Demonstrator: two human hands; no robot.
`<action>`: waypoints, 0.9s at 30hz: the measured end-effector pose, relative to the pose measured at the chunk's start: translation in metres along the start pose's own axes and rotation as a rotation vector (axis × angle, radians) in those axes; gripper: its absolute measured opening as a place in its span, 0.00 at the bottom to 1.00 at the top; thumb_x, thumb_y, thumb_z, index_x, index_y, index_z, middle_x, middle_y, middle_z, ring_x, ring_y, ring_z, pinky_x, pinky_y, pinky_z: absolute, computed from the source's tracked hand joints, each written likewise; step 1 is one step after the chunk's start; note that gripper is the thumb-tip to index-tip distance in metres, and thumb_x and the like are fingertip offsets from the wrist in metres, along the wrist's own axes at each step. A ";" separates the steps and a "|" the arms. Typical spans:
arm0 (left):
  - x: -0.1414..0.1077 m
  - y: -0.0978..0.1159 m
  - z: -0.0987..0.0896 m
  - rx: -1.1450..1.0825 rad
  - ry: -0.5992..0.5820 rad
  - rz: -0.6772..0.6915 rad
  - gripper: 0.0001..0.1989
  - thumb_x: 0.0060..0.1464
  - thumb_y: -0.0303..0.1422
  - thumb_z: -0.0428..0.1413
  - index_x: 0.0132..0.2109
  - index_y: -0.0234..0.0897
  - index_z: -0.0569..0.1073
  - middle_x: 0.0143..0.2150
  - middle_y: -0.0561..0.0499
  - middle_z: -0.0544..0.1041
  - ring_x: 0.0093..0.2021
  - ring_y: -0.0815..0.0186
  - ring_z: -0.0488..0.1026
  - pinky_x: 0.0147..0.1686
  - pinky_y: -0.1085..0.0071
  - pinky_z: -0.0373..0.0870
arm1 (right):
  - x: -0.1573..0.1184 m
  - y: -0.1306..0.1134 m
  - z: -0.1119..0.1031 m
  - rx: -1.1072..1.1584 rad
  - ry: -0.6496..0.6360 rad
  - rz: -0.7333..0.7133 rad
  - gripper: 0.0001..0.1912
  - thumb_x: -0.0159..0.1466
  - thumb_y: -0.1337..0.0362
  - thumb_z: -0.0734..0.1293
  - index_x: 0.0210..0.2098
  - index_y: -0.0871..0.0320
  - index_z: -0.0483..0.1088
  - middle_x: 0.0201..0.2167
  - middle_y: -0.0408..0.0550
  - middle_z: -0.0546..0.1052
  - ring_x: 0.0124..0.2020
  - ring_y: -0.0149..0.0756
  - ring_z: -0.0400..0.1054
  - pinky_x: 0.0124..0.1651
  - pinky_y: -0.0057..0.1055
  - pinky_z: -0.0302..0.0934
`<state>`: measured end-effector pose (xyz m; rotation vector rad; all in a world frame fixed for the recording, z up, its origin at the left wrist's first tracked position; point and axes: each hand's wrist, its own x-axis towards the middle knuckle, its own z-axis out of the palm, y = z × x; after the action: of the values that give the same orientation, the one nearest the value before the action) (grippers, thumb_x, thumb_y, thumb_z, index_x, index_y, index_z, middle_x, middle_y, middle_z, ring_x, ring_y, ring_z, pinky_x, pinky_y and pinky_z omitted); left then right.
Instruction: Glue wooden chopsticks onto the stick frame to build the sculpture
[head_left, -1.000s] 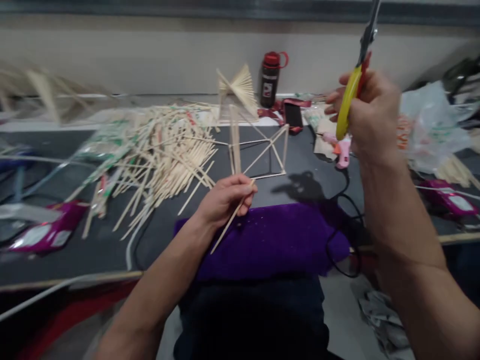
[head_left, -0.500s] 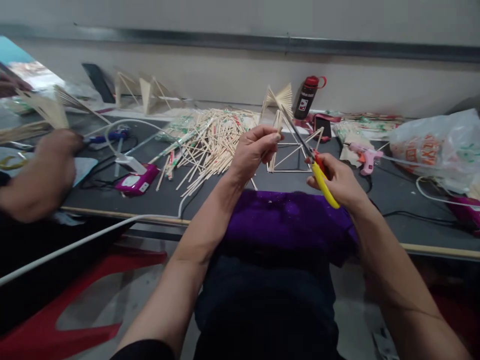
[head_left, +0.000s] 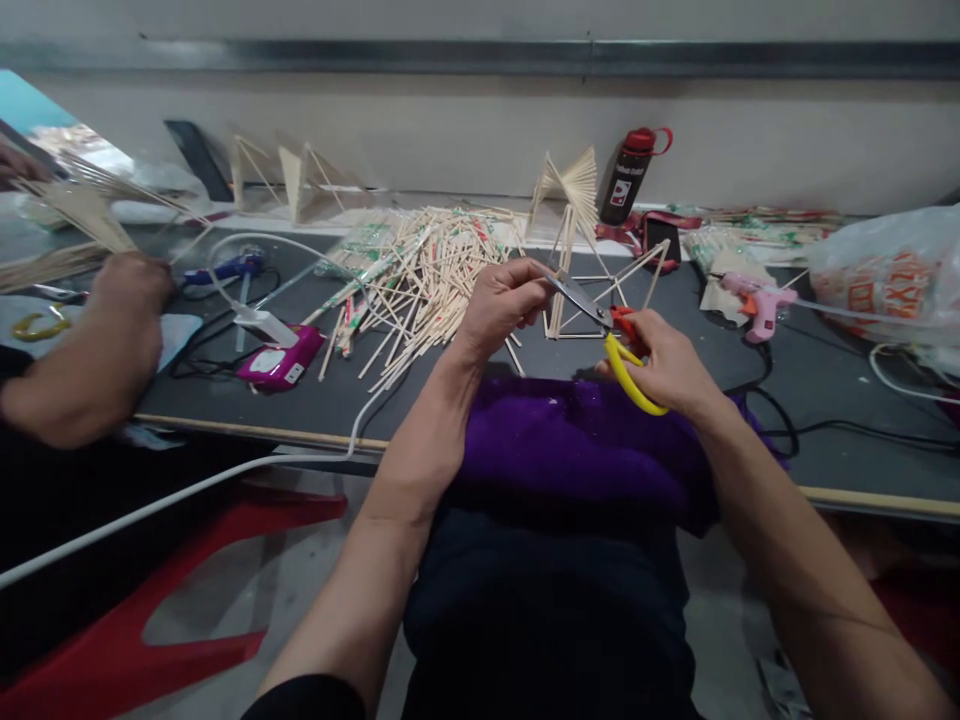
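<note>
Behind our dark table (head_left: 330, 405) a wall (head_left: 450, 140) spans twelve o'clock. A magenta box (head_left: 283, 360) sits at nine, sticks (head_left: 442, 285) at eleven. Our left hand (head_left: 504, 305) pinches at one, contents unclear, by the scissors (head_left: 603, 318) at two, gripped in our right hand (head_left: 654, 360) at three.

Pale grey wall (head_left: 465, 130) with metal rail (head_left: 450, 58) behind dark tabletop (head_left: 825, 380), grey floor (head_left: 716, 600) below

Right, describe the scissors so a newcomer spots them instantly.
Find the purple cloth at the front edge of the grey table. Just above it in view, the person's right hand holds the scissors. Unlike the pink glue gun nearby, they have metal blades and yellow-and-red handles.
</note>
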<state>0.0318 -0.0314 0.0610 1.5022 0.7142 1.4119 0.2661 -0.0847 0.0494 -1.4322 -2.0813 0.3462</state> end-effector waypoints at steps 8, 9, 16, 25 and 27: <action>-0.009 -0.005 0.004 0.144 0.018 0.004 0.06 0.51 0.30 0.60 0.26 0.37 0.75 0.18 0.59 0.68 0.17 0.77 0.59 0.18 0.77 0.54 | -0.004 -0.003 0.004 -0.071 -0.059 0.061 0.27 0.56 0.40 0.69 0.41 0.57 0.67 0.35 0.49 0.71 0.31 0.39 0.65 0.34 0.33 0.54; -0.009 -0.005 0.005 0.161 0.019 0.010 0.06 0.51 0.30 0.60 0.26 0.37 0.75 0.18 0.59 0.68 0.17 0.77 0.59 0.18 0.77 0.55 | -0.004 -0.004 0.005 -0.095 -0.073 0.083 0.27 0.56 0.40 0.70 0.40 0.57 0.66 0.34 0.49 0.71 0.31 0.39 0.65 0.33 0.33 0.54; -0.011 -0.012 0.008 0.193 0.011 0.053 0.08 0.52 0.28 0.58 0.25 0.37 0.74 0.18 0.59 0.68 0.17 0.77 0.61 0.18 0.77 0.55 | -0.006 -0.008 0.011 -0.176 -0.125 0.136 0.17 0.63 0.50 0.68 0.41 0.58 0.66 0.30 0.51 0.75 0.30 0.43 0.68 0.32 0.34 0.53; -0.009 -0.018 0.016 0.188 0.015 0.080 0.08 0.51 0.26 0.55 0.25 0.38 0.72 0.19 0.59 0.67 0.17 0.77 0.61 0.20 0.77 0.57 | -0.005 -0.003 0.014 -0.297 -0.129 0.143 0.12 0.61 0.61 0.67 0.42 0.59 0.68 0.31 0.56 0.77 0.31 0.49 0.71 0.33 0.36 0.56; -0.009 -0.020 0.016 0.200 0.017 0.083 0.08 0.52 0.27 0.56 0.25 0.38 0.72 0.19 0.59 0.67 0.18 0.77 0.61 0.21 0.77 0.58 | -0.004 -0.002 0.015 -0.290 -0.107 0.140 0.11 0.60 0.61 0.67 0.40 0.59 0.68 0.30 0.56 0.77 0.30 0.49 0.71 0.33 0.37 0.57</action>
<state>0.0493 -0.0348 0.0405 1.6929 0.8316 1.4506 0.2567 -0.0878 0.0369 -1.7694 -2.1910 0.1830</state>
